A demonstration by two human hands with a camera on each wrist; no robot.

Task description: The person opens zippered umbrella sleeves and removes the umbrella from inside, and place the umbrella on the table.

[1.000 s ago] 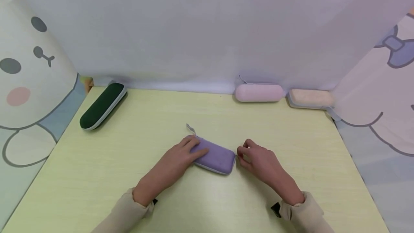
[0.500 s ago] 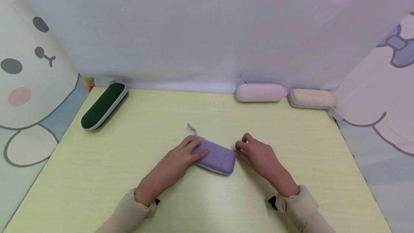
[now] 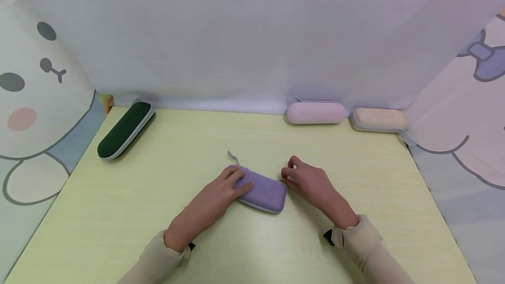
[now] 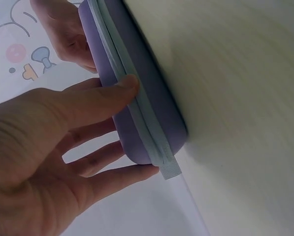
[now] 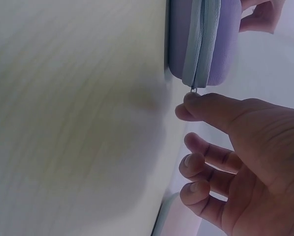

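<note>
A purple zippered case (image 3: pixel 263 191) with a pale grey zipper band (image 4: pixel 137 105) lies near the middle of the table. My left hand (image 3: pixel 216 194) grips its left end. In the left wrist view the thumb rests on the zipper band, with the fingers spread along the far side and the end. A grey fabric tab (image 4: pixel 170 168) sticks out there. Close to the case's right end, thumb and forefinger of my right hand (image 3: pixel 311 183) pinch the zipper pull (image 5: pixel 193 90), only a bit of which shows. The other fingers are bent and hold nothing.
A dark green case (image 3: pixel 125 130) lies at the back left of the table (image 3: pixel 189 135). Along the back edge are a pink case (image 3: pixel 315 113) and, right of it, a peach case (image 3: pixel 379 119). Curtains with cartoon prints (image 3: pixel 23 117) enclose the back and sides.
My right hand has moved left and away from me, round the case's right end to its far corner, pinching the zipper pull. The left hand and the case stay nearly still.
</note>
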